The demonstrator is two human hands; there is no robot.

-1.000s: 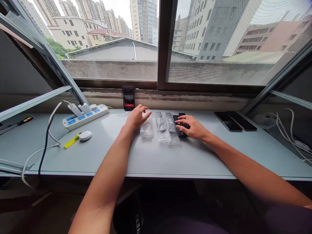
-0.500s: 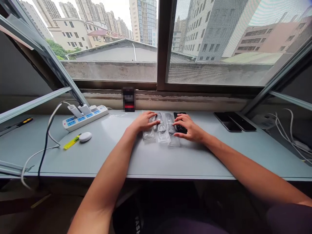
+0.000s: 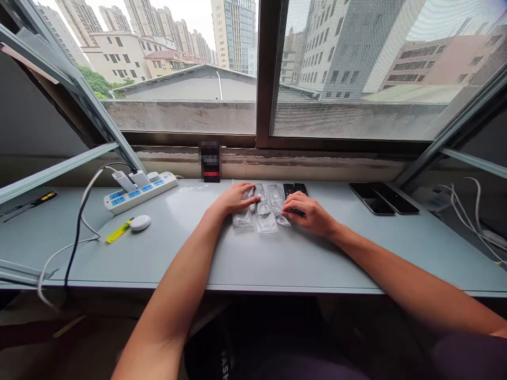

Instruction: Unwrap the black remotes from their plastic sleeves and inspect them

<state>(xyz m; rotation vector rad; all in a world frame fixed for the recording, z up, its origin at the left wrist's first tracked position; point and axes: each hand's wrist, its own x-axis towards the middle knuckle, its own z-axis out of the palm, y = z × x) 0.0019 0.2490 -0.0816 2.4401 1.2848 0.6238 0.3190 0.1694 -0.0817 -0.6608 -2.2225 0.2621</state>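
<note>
Several clear plastic bags lie side by side on the pale grey desk (image 3: 190, 253), each flat and upright in the view. My left hand (image 3: 236, 199) rests on the leftmost bag (image 3: 242, 217), with its fingertips reaching the middle bag (image 3: 264, 216), which holds a dark cable or strap. My right hand (image 3: 307, 212) lies beside the third bag (image 3: 278, 201), fingertips at its edge. A black remote control (image 3: 295, 190) stands just beyond that hand, its lower part hidden by my fingers.
A white power strip (image 3: 140, 192) with plugged-in adapters and a black cable stands to the left, near a white mouse (image 3: 140, 223) and a yellow marker (image 3: 119, 232). Several black phones (image 3: 383, 198) lie to the right. A pixelated box (image 3: 210, 162) stands against the window ledge.
My left hand has moved right from above the first bag onto the bags. My right hand has slid left and toward me, uncovering more of the remote's far end.
</note>
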